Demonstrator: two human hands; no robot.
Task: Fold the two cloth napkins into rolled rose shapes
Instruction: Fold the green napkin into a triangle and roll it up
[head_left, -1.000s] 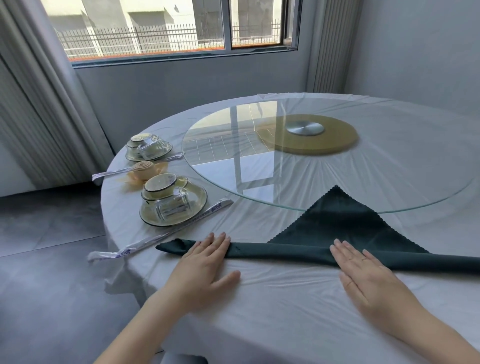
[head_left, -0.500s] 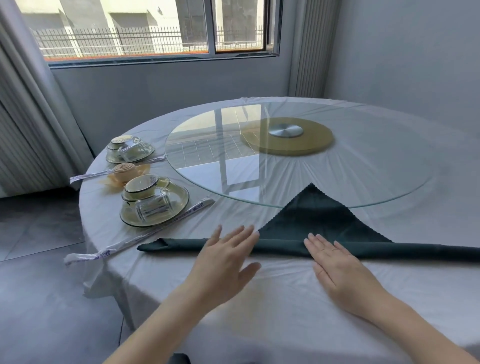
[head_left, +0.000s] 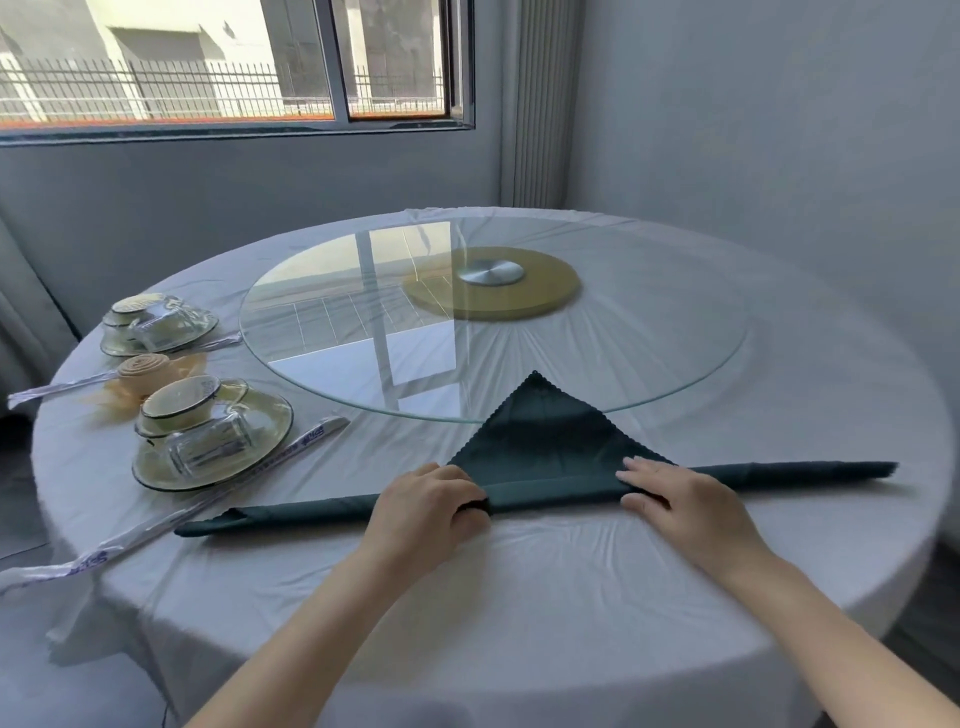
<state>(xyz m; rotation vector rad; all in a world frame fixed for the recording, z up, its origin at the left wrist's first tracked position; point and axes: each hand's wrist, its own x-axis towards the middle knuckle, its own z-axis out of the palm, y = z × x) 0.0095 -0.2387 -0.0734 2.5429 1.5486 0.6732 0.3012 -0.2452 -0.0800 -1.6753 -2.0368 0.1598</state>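
A dark green napkin lies on the white tablecloth, its near side rolled into a long band from left to right, its far corner a flat triangle lying under the glass turntable's edge. My left hand grips the rolled band left of the triangle, fingers curled over it. My right hand rests on the band at the triangle's right side, fingers over the roll and thumb at its near side. A beige napkin, rolled into a rose, sits at the far left between two place settings.
A round glass turntable on a gold base covers the table's middle. Two place settings with upturned bowls and glasses stand at the left, each with wrapped chopsticks beside it. Wall and window lie behind.
Both hands moved inward along the rolled band. My left hand, lifted half a second ago, now curls around the roll. The camera view shifted left.
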